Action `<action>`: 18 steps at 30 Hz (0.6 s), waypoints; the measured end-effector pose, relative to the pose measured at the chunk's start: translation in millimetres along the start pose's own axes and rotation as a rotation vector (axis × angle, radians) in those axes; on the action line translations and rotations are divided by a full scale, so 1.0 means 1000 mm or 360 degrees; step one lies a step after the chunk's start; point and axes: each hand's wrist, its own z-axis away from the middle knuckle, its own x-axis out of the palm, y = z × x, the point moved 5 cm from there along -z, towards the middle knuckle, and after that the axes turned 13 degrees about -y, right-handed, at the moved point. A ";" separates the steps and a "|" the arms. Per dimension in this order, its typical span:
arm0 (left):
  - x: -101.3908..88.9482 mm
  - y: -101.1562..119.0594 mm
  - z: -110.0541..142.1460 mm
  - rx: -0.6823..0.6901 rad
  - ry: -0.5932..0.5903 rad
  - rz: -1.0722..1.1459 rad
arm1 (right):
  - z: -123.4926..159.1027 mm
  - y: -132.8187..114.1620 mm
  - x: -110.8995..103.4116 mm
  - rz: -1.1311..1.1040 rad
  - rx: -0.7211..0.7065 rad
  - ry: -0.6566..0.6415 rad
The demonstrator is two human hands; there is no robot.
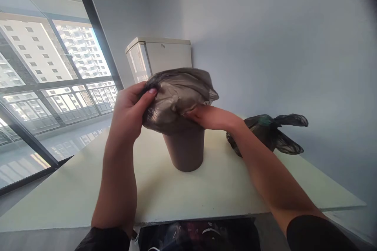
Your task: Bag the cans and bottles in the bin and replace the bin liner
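Note:
A brown trash can (185, 153) stands upright on the pale table. Over its top lies a dark, see-through garbage bag (188, 82), puffed out and hanging past the can's rim, which it hides. My left hand (132, 104) is closed on the bag's left edge, thumb in front and fingers mostly behind the plastic. At the bag's front right, my right hand (207, 117) has its fingers closed in the folds, with the fingertips partly hidden. A second, black garbage bag (262, 129), tied with two loops sticking out, sits on the table behind my right forearm.
The pale table (224, 192) has its near edge just before me. Behind it stands a white fridge-like cabinet (169, 53) against the grey wall (265, 47). A large dark-framed window (55, 62) is at the left. Dark clothing (197, 235) shows below the table edge.

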 end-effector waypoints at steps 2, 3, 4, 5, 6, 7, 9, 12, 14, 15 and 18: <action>-0.010 -0.015 -0.009 -0.0076 0.0096 -0.0054 | -0.003 -0.001 0.002 -0.0042 -0.0043 -0.0069; -0.015 -0.022 -0.013 -0.0111 0.0131 -0.0077 | -0.004 -0.001 0.003 -0.0055 -0.0059 -0.0092; -0.019 -0.028 -0.016 -0.0145 0.0158 -0.0094 | -0.004 -0.001 0.004 -0.0070 -0.0078 -0.0115; -0.022 -0.033 -0.018 -0.0182 0.0172 -0.0110 | -0.004 -0.001 0.005 -0.0089 -0.0106 -0.0145; -0.024 -0.037 -0.019 -0.0221 0.0172 -0.0126 | -0.003 -0.002 0.005 -0.0104 -0.0142 -0.0166; -0.024 -0.041 -0.020 -0.0256 0.0168 -0.0143 | -0.001 -0.004 0.004 -0.0111 -0.0186 -0.0170; -0.024 -0.046 -0.021 -0.0290 0.0165 -0.0178 | 0.002 -0.008 -0.001 -0.0075 -0.0264 -0.0071; -0.024 -0.050 -0.023 -0.0236 0.0214 -0.0191 | 0.006 -0.011 -0.019 0.0077 -0.0188 0.0392; -0.026 -0.051 -0.025 -0.0175 0.0269 -0.0152 | 0.013 -0.006 -0.031 0.0192 0.0073 0.0760; -0.028 -0.051 -0.025 -0.0142 0.0301 -0.0121 | 0.017 -0.003 -0.036 0.0253 0.0222 0.0888; -0.029 -0.049 -0.023 -0.0054 0.0356 -0.0030 | 0.031 -0.001 -0.039 0.0363 0.0421 0.0958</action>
